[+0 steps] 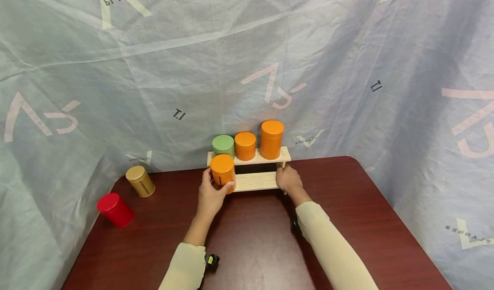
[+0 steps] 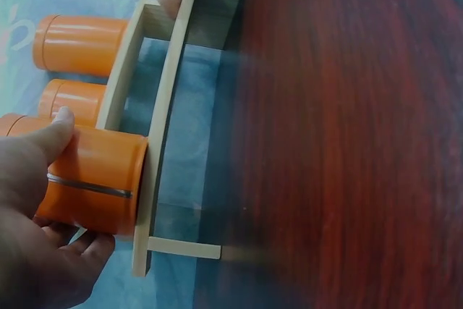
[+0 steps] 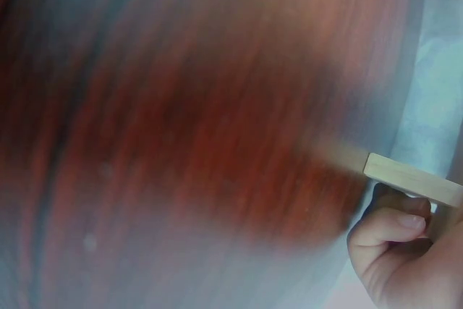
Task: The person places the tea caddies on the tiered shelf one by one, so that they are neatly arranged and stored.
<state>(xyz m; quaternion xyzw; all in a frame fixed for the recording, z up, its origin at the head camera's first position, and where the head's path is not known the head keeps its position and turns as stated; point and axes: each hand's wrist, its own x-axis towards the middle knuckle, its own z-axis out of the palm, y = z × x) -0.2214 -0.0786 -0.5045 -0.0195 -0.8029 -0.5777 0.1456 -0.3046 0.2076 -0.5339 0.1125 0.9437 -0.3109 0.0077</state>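
My left hand [image 1: 210, 195] grips an orange canister [image 1: 224, 174] with a dark slot down its side, thumb on one side and fingers on the other. In the left wrist view the base of this canister [image 2: 101, 157] is right at the front board of a two-tier wooden rack [image 1: 256, 181], near its left end. At the opposite end, my right hand [image 1: 289, 179] holds the rack's side, its fingers curled by the wooden leg [image 3: 409, 176] in the right wrist view. A green canister [image 1: 223, 143], a short orange canister [image 1: 245, 146] and a tall orange canister [image 1: 272, 140] stand on the upper tier.
At the left of the dark red wooden table [image 1: 254, 238] a gold canister [image 1: 140, 182] stands near the back edge. A red canister [image 1: 115, 210] is closer to the left edge. Grey printed fabric [image 1: 185, 75] hangs behind the table and along its sides.
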